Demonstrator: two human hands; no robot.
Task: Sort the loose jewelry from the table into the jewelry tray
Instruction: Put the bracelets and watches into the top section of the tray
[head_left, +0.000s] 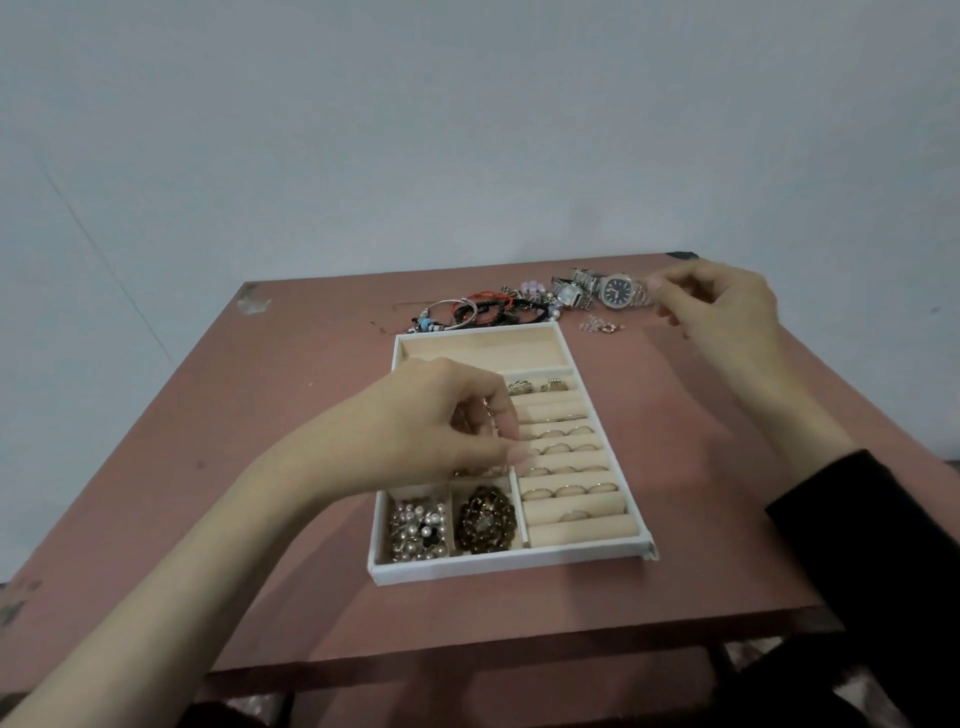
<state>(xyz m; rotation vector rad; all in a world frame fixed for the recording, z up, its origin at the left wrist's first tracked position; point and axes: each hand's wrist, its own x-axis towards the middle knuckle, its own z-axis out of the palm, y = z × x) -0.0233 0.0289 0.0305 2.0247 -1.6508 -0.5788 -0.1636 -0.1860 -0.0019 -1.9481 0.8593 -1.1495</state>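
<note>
A white jewelry tray (506, 564) with soft beige pockets sits on the reddish-brown table (291, 395). The left hand (441, 421) hangs over the middle of the tray. Its fingers (511, 452) are curled in with the tips pinched close together, and a small gold piece seems to show between them, but it is too blurry to be sure. Gold rings (569, 489) sit in the beige roll slots just beside those fingertips. Little pearl beads (420, 530) and a dark brown beaded piece (485, 519) fill the two near pockets.

The right hand (727, 306) is at the far side of the table. Its fingertips (653, 285) pinch the band of a silver watch with a dark blue face (621, 290). A pile of loose bracelets (478, 309) lies just behind the tray.
</note>
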